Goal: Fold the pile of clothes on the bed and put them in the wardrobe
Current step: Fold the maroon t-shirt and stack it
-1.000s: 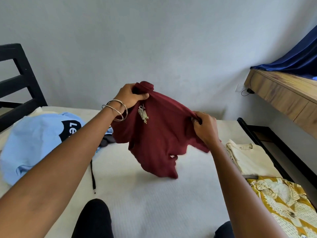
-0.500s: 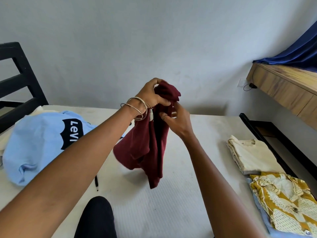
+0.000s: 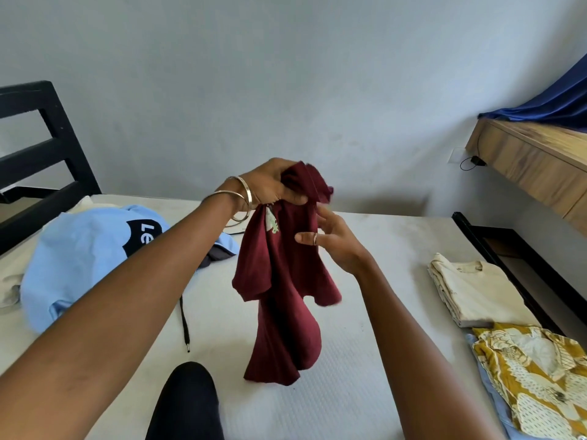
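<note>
Head view. Maroon shirt (image 3: 282, 281) hangs bunched over the bed (image 3: 365, 392), near the middle of the mattress, its bottom hem touching or just above the surface; can't tell which. Left hand (image 3: 273, 185) grips the shirt's top end, fingers curled round the gathered cloth, so the shirt drops straight down from that hand. Right hand (image 3: 330, 239) is just beside the shirt on its right edge, fingers spread and mostly straight, fingertips at the fabric, holding nothing firmly. Ring on one finger of the right hand, two thin metal bangles (image 3: 241, 198) on the left wrist.

Shirt is soft knit, deep maroon, limp, creased into long vertical folds, a short sleeve flapping out to each side, a small pale embroidered patch near the top. Mattress cover is white with a fine quilted weave.

Left of the shirt on the bed: light blue hoodie (image 3: 79, 262), crumpled into a mound, black logo patch, a black drawstring trailing toward the shirt. Right of the shirt: cream top (image 3: 470, 290), folded flat, and nearer the camera a mustard patterned shirt (image 3: 536, 382) lying on a pale blue garment. Black slatted headboard (image 3: 41, 144) stands beyond the hoodie.
</note>
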`<state>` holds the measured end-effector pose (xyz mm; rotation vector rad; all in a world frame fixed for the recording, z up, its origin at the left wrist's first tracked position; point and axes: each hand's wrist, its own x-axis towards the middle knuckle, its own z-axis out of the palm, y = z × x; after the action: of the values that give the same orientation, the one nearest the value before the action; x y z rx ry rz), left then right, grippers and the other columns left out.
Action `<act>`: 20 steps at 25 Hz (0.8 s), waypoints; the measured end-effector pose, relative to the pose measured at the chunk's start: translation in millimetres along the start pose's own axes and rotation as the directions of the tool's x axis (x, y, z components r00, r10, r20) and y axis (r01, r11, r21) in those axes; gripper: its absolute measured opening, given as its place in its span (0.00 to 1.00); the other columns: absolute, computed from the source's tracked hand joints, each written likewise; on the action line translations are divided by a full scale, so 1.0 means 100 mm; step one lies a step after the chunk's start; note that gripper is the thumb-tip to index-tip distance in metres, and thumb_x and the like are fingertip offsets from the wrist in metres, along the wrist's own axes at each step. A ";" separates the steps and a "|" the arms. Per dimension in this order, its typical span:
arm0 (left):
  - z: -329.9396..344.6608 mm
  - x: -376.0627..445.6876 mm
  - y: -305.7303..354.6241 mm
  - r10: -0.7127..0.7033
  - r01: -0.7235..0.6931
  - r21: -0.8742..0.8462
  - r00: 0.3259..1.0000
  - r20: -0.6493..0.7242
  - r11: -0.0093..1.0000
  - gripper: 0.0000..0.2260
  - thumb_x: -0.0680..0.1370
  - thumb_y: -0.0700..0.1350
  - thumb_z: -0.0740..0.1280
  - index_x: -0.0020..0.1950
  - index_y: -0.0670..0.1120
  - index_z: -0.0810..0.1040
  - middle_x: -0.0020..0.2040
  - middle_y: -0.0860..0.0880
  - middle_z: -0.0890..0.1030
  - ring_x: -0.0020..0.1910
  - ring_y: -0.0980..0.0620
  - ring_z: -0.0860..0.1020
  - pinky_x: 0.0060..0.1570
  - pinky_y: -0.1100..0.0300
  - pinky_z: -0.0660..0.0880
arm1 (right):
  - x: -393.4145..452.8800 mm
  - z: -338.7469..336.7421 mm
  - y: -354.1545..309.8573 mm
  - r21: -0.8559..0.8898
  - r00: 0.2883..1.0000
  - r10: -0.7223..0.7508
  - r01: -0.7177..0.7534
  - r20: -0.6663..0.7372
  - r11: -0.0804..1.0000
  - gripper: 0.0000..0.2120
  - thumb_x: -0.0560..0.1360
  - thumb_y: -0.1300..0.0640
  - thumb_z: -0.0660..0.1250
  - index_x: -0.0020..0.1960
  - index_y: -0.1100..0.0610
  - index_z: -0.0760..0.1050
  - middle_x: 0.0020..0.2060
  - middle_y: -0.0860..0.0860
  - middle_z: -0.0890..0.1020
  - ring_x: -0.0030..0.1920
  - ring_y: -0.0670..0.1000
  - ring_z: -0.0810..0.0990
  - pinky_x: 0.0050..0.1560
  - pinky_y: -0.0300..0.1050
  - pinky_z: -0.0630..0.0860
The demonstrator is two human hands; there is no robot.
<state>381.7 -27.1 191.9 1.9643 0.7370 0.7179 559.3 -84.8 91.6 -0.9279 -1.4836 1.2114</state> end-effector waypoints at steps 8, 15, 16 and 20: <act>-0.01 -0.04 0.00 -0.003 0.007 0.065 0.999 -0.054 0.998 0.24 0.69 0.20 0.64 0.60 0.40 0.78 0.49 0.50 0.83 0.49 0.58 0.81 0.53 0.63 0.77 | -0.06 -0.15 -0.05 0.132 0.988 0.107 -0.092 -0.113 0.987 0.06 0.72 0.70 0.71 0.47 0.63 0.80 0.41 0.55 0.85 0.42 0.54 0.84 0.43 0.43 0.80; -0.05 0.01 -0.25 -0.102 0.186 0.171 0.906 -0.411 0.968 0.21 0.59 0.41 0.82 0.51 0.48 0.84 0.48 0.51 0.85 0.51 0.54 0.82 0.61 0.54 0.75 | -0.02 -0.49 0.04 -0.344 0.831 0.003 -0.234 -0.556 0.909 0.12 0.73 0.65 0.71 0.39 0.49 0.78 0.37 0.47 0.79 0.35 0.46 0.75 0.38 0.41 0.71; -0.07 0.00 -0.27 -0.128 0.228 0.171 0.881 -0.456 0.959 0.21 0.59 0.44 0.83 0.50 0.49 0.84 0.48 0.52 0.85 0.50 0.54 0.82 0.60 0.56 0.75 | -0.01 -0.54 0.03 -0.369 0.823 -0.038 -0.213 -0.567 0.905 0.12 0.74 0.65 0.70 0.40 0.48 0.78 0.36 0.45 0.79 0.34 0.45 0.75 0.39 0.41 0.71; -0.05 -0.02 -0.23 -0.238 0.146 -0.209 0.813 -0.532 0.967 0.11 0.66 0.38 0.79 0.45 0.48 0.84 0.45 0.50 0.85 0.47 0.52 0.82 0.57 0.57 0.77 | 0.02 -0.58 -0.15 -0.579 0.868 -0.160 -0.167 -0.471 0.798 0.09 0.79 0.62 0.64 0.50 0.51 0.80 0.36 0.45 0.80 0.36 0.43 0.76 0.41 0.38 0.70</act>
<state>371.7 -16.1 173.8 1.5050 1.1684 1.2040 615.2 -72.3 108.3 -1.5416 -1.4383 0.3986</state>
